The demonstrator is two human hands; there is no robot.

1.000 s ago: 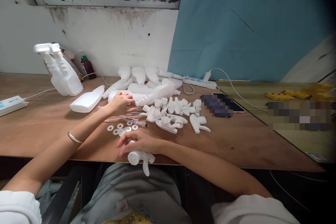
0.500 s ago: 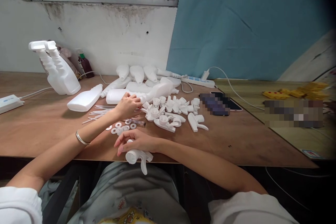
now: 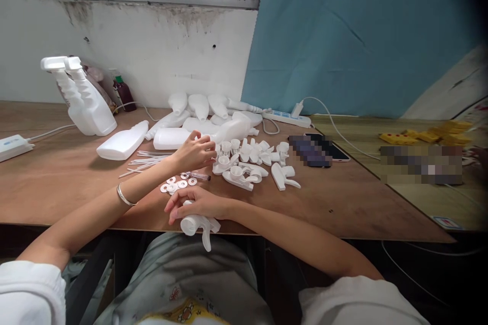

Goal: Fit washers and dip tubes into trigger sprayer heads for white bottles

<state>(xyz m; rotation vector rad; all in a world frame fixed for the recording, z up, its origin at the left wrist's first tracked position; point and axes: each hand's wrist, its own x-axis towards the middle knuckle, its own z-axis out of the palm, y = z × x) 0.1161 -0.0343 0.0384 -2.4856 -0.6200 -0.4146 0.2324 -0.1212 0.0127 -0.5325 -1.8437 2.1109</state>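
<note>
My right hand (image 3: 200, 203) is at the table's front edge, its fingers wrapped round a white trigger spray head (image 3: 194, 224) whose lever points down. Beyond it my left hand (image 3: 196, 153) has its fingers curled at the left edge of a pile of white spray heads (image 3: 244, 165); whatever is between its fingertips is hidden. Between my two hands lie several white ring washers (image 3: 182, 184) and a small clear tool with a thin tip (image 3: 201, 176). Thin white tubes (image 3: 147, 162) lie left of my left wrist.
White empty-looking bottles (image 3: 171, 138) are heaped behind my left hand. One bottle (image 3: 121, 144) lies to the left, near two upright spray bottles (image 3: 89, 104). Phones (image 3: 328, 147), a power strip (image 3: 290, 118) and yellow pieces (image 3: 423, 134) are to the right.
My left hand has shifted a little to the right, nearer the spray-head pile. My right hand keeps hold of the spray head in about the same place.
</note>
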